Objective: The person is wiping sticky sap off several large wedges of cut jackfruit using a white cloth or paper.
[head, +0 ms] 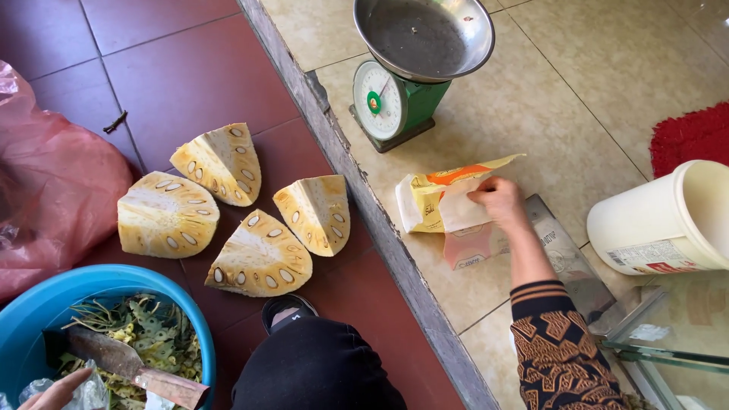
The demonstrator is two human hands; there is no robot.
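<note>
The right hand (497, 199) is reaching out over the pale tiled floor (531, 99). The arm is stretching straight ahead from a dark patterned sleeve (558, 349). The fingers are curling down and pinching the edge of a white plastic bag (462, 209). This bag is lying on top of a small stack of bags on the floor, with a yellow and orange bag (433, 190) just under it and a pinkish one (471, 247) below. The stack is lying just in front of a green weighing scale (395, 102) with a round metal bowl (425, 34) on top.

The left hand (57, 391) is showing only a little at the bottom corner. It is resting at the rim of a blue basin (45, 292), close to some clear plastic and a big rusty knife (125, 364). The knife is lying on green peelings (156, 334) inside the basin. I cannot tell if these fingers are holding anything.

Four cut pieces of jackfruit (262, 254) are lying on the dark red tiles (190, 68), near each other, cut sides up. A pink plastic bag (53, 182) is lying to their left. A white bucket (668, 220) is standing to the right of the hand, and a red mat (691, 137) is behind it.
</note>
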